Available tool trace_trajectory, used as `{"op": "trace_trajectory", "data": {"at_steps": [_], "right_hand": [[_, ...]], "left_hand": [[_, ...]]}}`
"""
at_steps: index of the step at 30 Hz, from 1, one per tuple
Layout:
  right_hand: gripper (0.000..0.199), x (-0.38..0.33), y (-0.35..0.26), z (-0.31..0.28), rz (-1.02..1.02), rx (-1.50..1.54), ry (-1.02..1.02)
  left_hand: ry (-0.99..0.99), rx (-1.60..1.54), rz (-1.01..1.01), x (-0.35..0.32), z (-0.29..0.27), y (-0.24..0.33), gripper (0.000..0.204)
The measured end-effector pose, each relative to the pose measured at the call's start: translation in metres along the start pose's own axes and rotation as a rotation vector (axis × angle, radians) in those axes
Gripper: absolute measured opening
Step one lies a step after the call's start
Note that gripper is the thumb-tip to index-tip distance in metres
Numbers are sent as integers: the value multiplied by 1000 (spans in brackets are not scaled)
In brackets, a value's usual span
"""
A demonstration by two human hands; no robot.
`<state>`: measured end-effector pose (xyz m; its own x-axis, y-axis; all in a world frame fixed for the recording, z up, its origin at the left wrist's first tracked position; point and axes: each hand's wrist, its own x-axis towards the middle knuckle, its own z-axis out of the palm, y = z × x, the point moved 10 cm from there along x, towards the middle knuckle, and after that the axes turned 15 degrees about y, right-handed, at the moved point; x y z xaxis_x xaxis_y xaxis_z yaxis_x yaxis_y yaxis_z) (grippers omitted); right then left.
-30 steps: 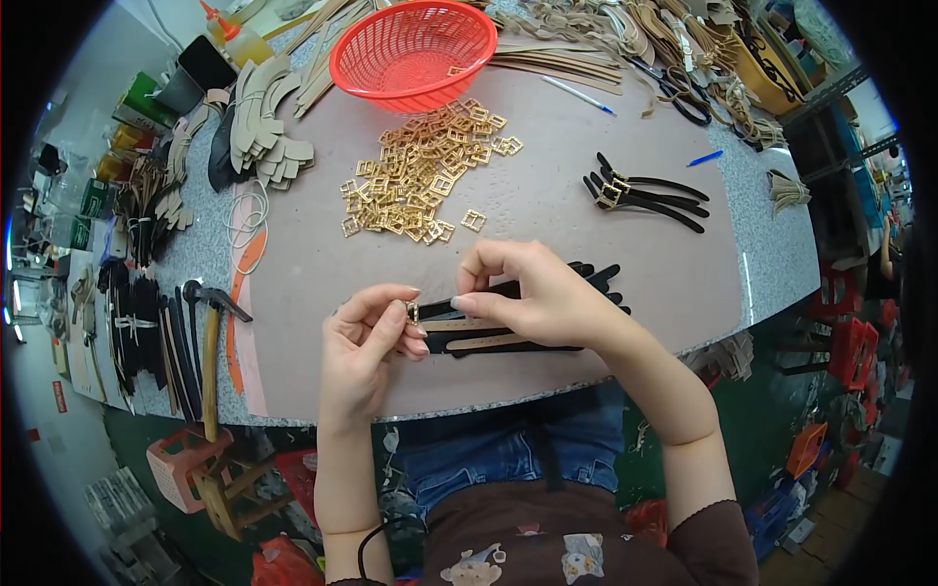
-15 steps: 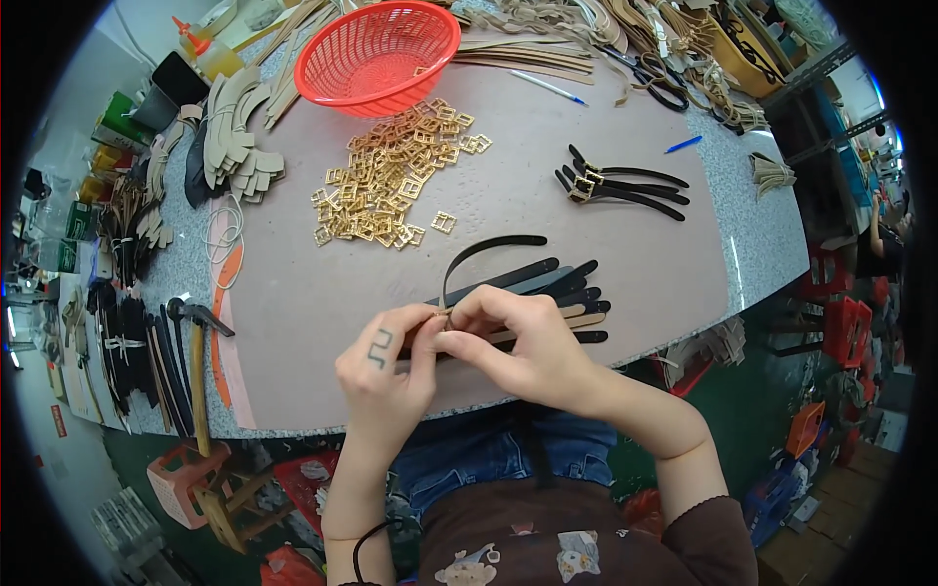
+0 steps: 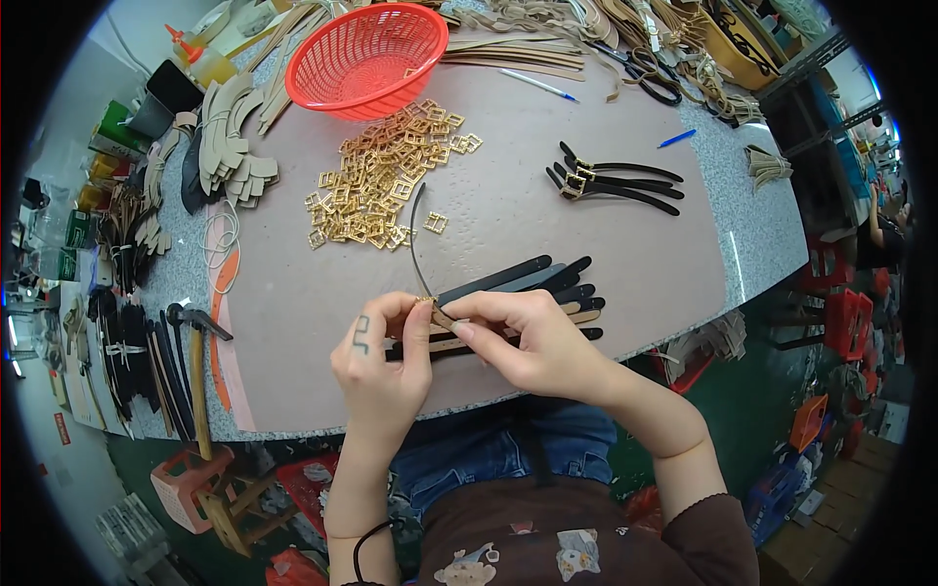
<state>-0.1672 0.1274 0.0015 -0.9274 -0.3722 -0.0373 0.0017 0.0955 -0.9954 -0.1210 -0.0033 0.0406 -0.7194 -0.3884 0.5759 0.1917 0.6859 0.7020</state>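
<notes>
Pinched between my left thumb and fingers is a gold buckle (image 3: 427, 300); my left hand (image 3: 379, 347) is closed on it. A thin dark strap (image 3: 415, 239) runs through the buckle and curves up and away from me on its far side. On the near side, my right hand (image 3: 532, 342) grips the strap's other end between thumb and fingers. Beneath both hands lies a fanned bundle of straps (image 3: 498, 280), mostly black with tan undersides. Beyond it is a heap of gold buckles (image 3: 376, 186), one lying apart. Several black straps fitted with buckles (image 3: 625, 183) rest to the right.
A red plastic basket (image 3: 332, 59) stands behind the buckle heap. Two pens (image 3: 539, 85) and black-handled scissors (image 3: 657, 86) lie toward the back right. At the left edge are a hammer (image 3: 198, 371), pale strap pieces (image 3: 227, 146) and dark strap bundles (image 3: 127, 352).
The strap's free end has swung from pointing right to standing up and away from me. My right hand has drawn slightly back from my left, and the buckle now shows at my left fingertips.
</notes>
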Motion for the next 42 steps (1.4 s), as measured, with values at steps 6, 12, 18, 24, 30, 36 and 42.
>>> {"op": "trace_trajectory", "data": {"at_steps": [6,12,18,24,30,36,42], "right_hand": [[13,-4,-17,2,-139,-188,60],[17,10,-67,-8,-606,-419,222],[17,17,-32,12,-539,-605,-33],[16,10,-47,22,-545,-486,55],[14,11,-15,24,-223,-366,-32],[14,3,-50,20,-501,-358,8],[17,-3,-59,19,-688,-406,60]], "left_hand": [[20,-60,158,-5,-4,10,9],[-228,-1199,-1139,-36,23,-60,9],[-165,-1016,-1191,-47,22,-76,11],[-148,-634,-1023,-44,19,-74,12],[-139,-555,-930,-37,12,-58,13],[-156,-569,-877,-31,12,-57,12],[-186,-536,-863,-35,15,-52,13]]}}
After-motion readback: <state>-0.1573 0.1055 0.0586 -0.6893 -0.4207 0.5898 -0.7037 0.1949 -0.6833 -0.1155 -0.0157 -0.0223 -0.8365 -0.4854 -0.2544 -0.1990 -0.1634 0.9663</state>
